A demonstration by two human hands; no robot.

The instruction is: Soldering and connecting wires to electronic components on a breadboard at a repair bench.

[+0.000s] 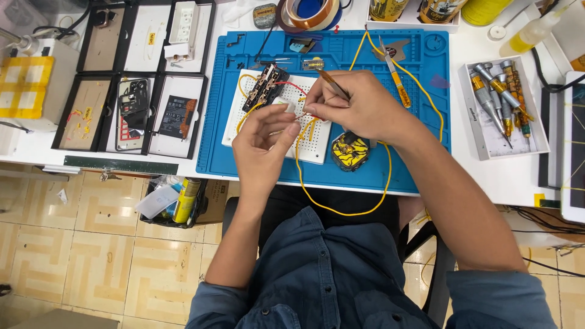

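- Nearest, a yellow wire [341, 210] loops off the blue mat's [420, 152] near edge.
- Left hand [265, 149] pinches a small white piece [285, 105] over the white breadboard [244, 122].
- Right hand [359, 106], just right of it, grips tweezers [332, 84].
- Black circuit board [265, 86] sits at the breadboard's far side.
- Yellow-and-black part [350, 151] lies near the right wrist.

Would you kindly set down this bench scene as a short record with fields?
Surface: blue work mat on a white table
Left hand: fingers pinch a small white part above the white breadboard
Right hand: holds tweezers, fingers at a yellow wire
Near hands: yellow-and-black component
Right side: white tray of screwdrivers
Left side: black trays with phone parts
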